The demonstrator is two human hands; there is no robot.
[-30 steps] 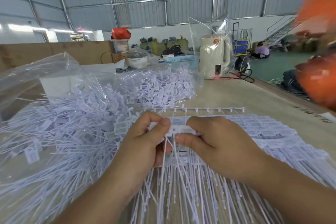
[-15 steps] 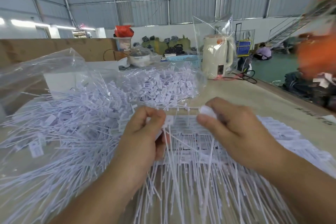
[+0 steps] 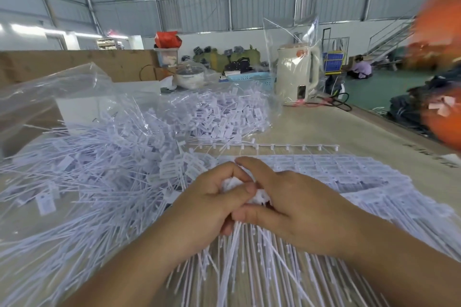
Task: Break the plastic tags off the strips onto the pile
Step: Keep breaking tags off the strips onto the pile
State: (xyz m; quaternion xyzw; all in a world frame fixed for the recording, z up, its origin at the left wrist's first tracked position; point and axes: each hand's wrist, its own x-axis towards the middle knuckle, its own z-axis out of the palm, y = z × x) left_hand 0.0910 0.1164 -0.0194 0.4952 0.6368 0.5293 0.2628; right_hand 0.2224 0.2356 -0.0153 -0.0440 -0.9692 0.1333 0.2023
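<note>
Tags point(image 3: 245, 193), light and thin, sit bunched between both hands above the strips point(image 3: 336, 177). Left hand point(image 3: 207, 209) and right hand point(image 3: 299, 207) both pinch them. Brittle joints likely snap easily; hold near each head. Pile point(image 3: 99, 169) lies left on the bench point(image 3: 349, 132).

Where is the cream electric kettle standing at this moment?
In the head view the cream electric kettle stands at the far right of the table, partly behind a clear plastic bag, just right of the blue basket.
</note>
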